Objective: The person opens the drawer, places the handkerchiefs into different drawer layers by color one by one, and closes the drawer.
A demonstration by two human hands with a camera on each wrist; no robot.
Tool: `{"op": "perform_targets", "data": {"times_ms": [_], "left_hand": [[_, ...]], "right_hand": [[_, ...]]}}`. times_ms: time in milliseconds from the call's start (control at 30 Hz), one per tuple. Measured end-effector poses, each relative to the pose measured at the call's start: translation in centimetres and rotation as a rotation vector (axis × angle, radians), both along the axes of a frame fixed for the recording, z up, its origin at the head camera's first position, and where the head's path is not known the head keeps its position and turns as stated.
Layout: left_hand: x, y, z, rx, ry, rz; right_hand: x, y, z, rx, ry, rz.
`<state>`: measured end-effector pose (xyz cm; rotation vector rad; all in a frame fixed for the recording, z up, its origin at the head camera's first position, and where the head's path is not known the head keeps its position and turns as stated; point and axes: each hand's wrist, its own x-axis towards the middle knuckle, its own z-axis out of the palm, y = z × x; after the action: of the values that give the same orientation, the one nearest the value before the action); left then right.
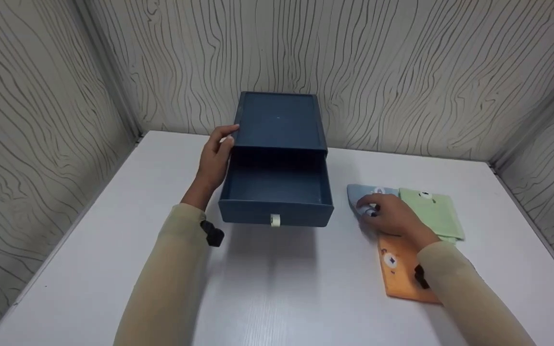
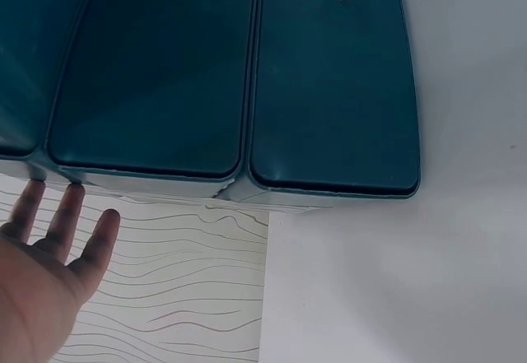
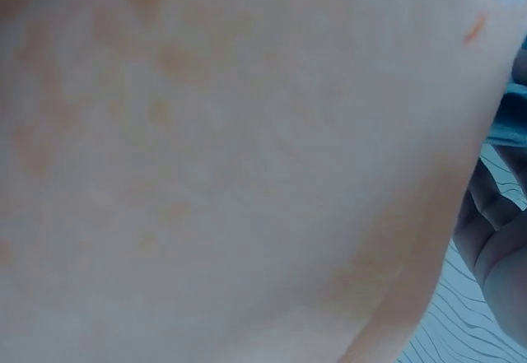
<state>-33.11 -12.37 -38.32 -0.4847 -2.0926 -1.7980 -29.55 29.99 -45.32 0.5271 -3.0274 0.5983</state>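
A dark blue drawer unit (image 1: 279,120) stands towards the back of the table with its top drawer (image 1: 277,214) pulled out; the bare floor of that drawer shows. My left hand (image 1: 215,156) rests against the unit's left side, and in the left wrist view its fingers (image 2: 62,223) reach out straight at the unit's edge. On the right, my right hand (image 1: 392,216) pinches a bunched part of a light blue cloth (image 1: 356,192) between thumb and fingers. Beside that hand lie a folded green cloth (image 1: 433,214) and an orange cloth (image 1: 397,278), partly under the right forearm.
A small pale pull tab (image 1: 275,220) sits on the drawer front. The white table (image 1: 267,307) meets wood-grain patterned panels (image 1: 402,72) at the back and sides. A blurred pale surface (image 3: 247,149) fills most of the right wrist view.
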Motion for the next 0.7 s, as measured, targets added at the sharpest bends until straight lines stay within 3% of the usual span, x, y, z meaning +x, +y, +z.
{"op": "perform_targets", "data": {"times_ms": [367, 600, 700], "left_hand": [[0.0, -0.1, -0.1, -0.008, 0.003, 0.009], [2.7, 0.3, 2.7, -0.018, -0.029, -0.013], [2.7, 0.4, 2.6, -0.017, -0.023, -0.010]], "right_hand": [[0.4, 0.2, 0.5, -0.061, 0.028, -0.059], [0.5, 0.3, 1.3, -0.200, 0.012, -0.179], [0.4, 0.6, 1.6, -0.245, 0.035, -0.203]]}}
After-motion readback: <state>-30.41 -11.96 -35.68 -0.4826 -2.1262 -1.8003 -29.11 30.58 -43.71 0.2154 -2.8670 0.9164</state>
